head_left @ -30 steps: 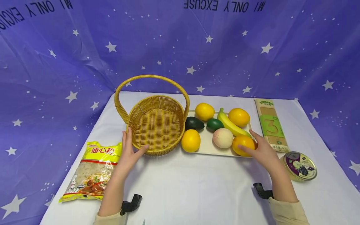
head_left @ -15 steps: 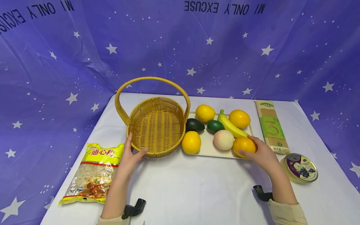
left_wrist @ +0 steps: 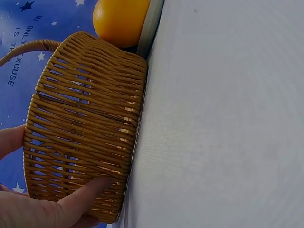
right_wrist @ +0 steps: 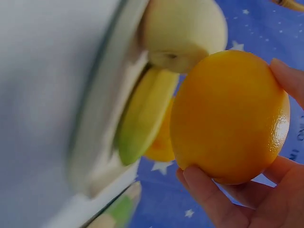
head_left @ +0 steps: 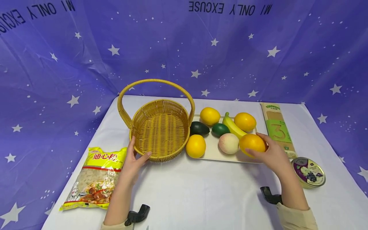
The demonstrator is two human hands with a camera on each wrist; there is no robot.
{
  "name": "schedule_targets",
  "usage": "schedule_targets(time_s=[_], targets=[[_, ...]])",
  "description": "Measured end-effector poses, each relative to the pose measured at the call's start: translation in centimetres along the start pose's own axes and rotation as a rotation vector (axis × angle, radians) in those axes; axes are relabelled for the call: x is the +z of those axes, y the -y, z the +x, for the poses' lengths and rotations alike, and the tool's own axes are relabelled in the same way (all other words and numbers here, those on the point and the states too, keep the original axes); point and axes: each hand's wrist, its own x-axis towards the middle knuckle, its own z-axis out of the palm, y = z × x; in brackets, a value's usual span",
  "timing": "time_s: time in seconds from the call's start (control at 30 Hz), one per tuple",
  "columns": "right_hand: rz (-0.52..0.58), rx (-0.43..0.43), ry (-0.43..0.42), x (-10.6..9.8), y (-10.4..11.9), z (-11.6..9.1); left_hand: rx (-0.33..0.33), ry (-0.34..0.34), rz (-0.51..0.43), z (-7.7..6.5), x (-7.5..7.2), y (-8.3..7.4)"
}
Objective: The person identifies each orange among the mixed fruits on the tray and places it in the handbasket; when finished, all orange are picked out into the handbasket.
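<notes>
In my right hand [head_left: 274,156], fingers and thumb grip an orange [right_wrist: 230,118], which hangs over the front right corner of the cream tray [head_left: 211,155]. My left hand [head_left: 134,164] lies against the near left side of a wicker basket [head_left: 161,134] with a tall arched handle. Its thumb [left_wrist: 88,194] rests on the woven wall and another finger touches the rim. Nothing lies in the basket. On the tray are a peach [head_left: 228,143], a banana [head_left: 233,127], two dark green fruits [head_left: 220,130] and several yellow-orange fruits [head_left: 210,116].
A yellow bag of pasta [head_left: 96,179] lies left of my left forearm. To the right of the tray are a long noodle pack [head_left: 278,126] and a round tin [head_left: 309,172]. Behind the white table [head_left: 201,191] hangs a purple starry cloth [head_left: 161,41].
My right hand has closed round the orange and raised it off the tray, shifting slightly right. The left hand stays at the basket, its fingers a little lower along the rim.
</notes>
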Motion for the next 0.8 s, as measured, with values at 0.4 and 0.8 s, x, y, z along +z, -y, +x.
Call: schedule_targets(time_s=[0.4, 0.8], targets=[[0.095, -0.167, 0.019, 2.3, 6.7, 1.9, 0.008, 0.006, 0.007, -0.1, -0.2, 0.3], [0.102, -0.393, 0.116, 7.6, 14.9, 2.8, 0.035, 0.010, -0.022, -0.1, -0.1, 0.5]])
